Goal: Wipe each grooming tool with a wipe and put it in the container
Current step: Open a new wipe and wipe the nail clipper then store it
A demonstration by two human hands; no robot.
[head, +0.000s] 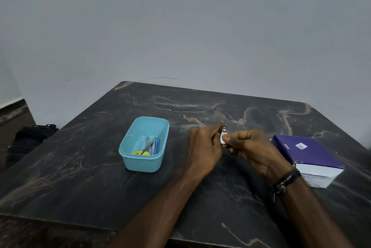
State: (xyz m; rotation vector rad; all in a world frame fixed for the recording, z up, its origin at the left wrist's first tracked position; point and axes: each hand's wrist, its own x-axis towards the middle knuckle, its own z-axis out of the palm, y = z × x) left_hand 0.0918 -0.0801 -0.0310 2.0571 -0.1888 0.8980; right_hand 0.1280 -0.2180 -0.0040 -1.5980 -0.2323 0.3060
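Both hands (224,147) pinch metal tool (223,127) and wipe (222,139) between them.

Open tabletop (84,167) left of container (143,162) — box (307,157) blocks right, seemingly.

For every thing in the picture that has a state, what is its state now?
Blue container: open, no lid, upright, tools inside.
Yellow scissors: lying in the container.
Small metal tool: held by the left hand.
White wipe: pinched by the right hand against the tool.
Purple box: closed, on the table.
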